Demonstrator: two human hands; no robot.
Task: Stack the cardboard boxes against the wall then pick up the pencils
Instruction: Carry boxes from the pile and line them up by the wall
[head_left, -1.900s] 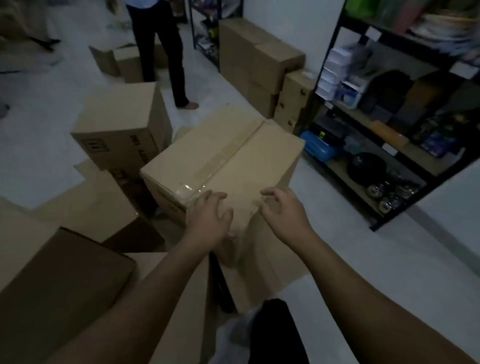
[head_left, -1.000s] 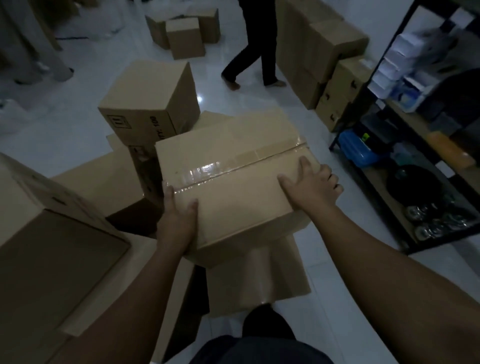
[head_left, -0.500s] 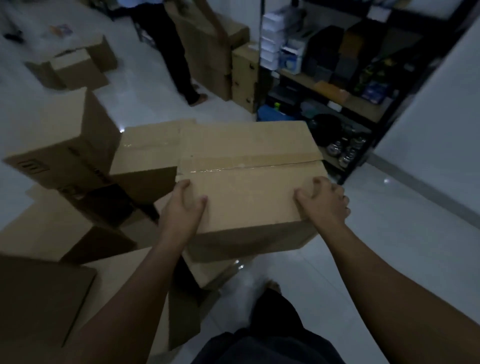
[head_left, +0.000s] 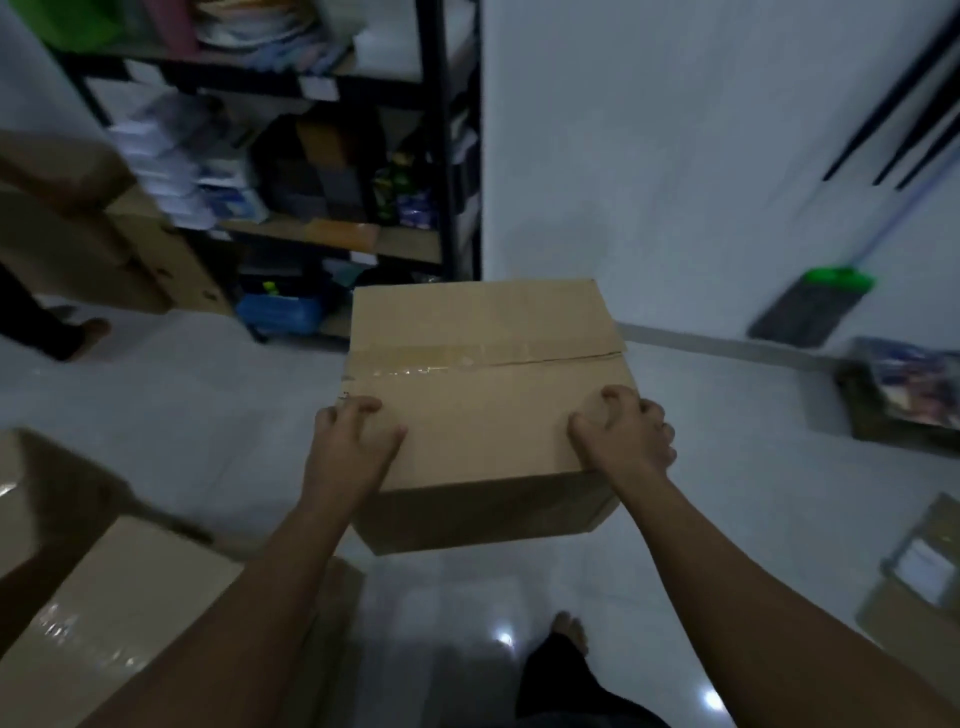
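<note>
A person is carrying a taped cardboard box in the air above the white floor. The left hand and right hand are gripping its near top corners, fingers curled and clamped on the cardboard. A moment ago the box was resting on the pile of boxes, now at lower left. The person is now facing the bare wall beside the black shelving rack, so setting it down there looks likely next. No pencils are showing.

Shelf goods blurred (perhaps bottles), floor boxes cropped left
</note>
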